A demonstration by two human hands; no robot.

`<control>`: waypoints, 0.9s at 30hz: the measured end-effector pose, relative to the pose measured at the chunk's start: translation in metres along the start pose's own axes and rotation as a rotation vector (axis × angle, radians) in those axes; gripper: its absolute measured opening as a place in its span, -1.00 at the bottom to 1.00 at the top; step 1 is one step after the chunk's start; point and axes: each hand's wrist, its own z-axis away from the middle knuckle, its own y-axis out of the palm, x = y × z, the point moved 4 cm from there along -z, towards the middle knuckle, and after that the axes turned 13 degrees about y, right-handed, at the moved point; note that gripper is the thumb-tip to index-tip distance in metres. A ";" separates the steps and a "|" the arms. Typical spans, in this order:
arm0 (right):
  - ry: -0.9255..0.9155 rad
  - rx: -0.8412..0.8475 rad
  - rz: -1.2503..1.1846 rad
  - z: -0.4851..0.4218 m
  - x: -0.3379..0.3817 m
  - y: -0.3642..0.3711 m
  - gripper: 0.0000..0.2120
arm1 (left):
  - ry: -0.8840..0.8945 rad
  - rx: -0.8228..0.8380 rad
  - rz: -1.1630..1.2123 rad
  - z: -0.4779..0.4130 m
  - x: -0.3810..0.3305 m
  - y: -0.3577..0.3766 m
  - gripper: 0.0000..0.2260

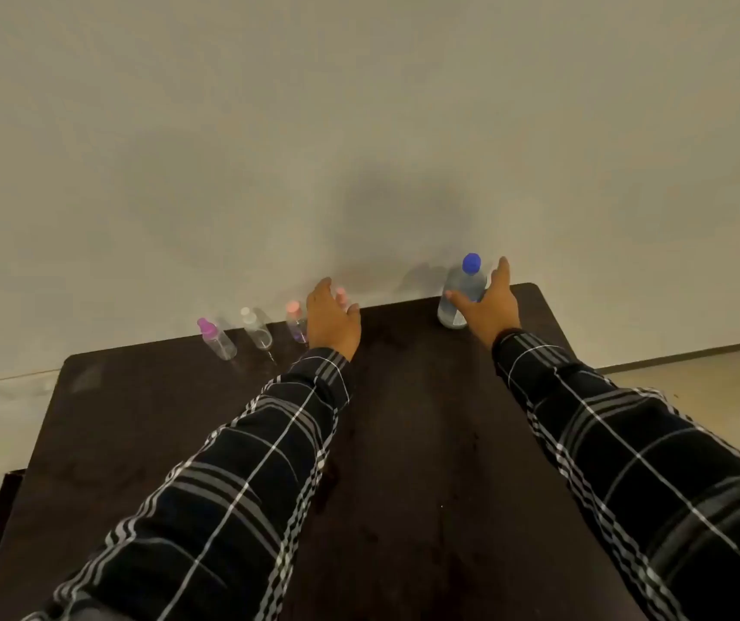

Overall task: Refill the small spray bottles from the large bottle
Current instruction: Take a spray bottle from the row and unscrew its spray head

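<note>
The tall clear blue-capped plastic bottle (461,294) stands upright just left of my right hand (491,309); it and my left hand (332,322) are open, gripping nothing.

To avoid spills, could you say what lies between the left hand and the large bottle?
Head view: only bare table separates left hand and large bottle.
</note>
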 end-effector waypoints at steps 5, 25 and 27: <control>0.094 -0.002 -0.075 -0.016 -0.013 0.006 -0.03 | -0.064 0.014 -0.016 -0.004 0.012 0.010 -0.53; -0.282 0.197 0.003 0.016 -0.042 0.033 -0.37 | 0.125 -0.053 -0.046 0.053 0.032 -0.004 -0.75; -0.321 0.234 0.039 0.028 -0.044 0.037 -0.35 | 0.150 -0.051 -0.061 0.066 0.035 -0.012 -0.76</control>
